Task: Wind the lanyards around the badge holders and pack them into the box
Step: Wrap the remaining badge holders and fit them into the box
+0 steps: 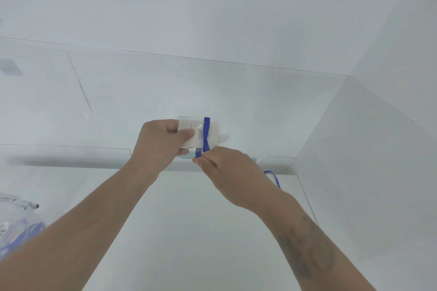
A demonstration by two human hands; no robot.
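Note:
A clear badge holder (214, 133) with a white card inside is held up in the middle of the view. My left hand (158, 142) grips its left end, thumb across the front. A blue lanyard (206, 133) runs across the holder's front, near its right side. My right hand (227, 172) pinches the lanyard just below the holder's lower edge. A loose loop of the same lanyard (272, 177) trails out behind my right wrist. No box can be made out for certain.
A pile of clear badge holders with blue lanyards (16, 222) lies at the lower left edge. A white table (189, 231) lies below my arms. White partition walls (366, 149) stand behind and to the right.

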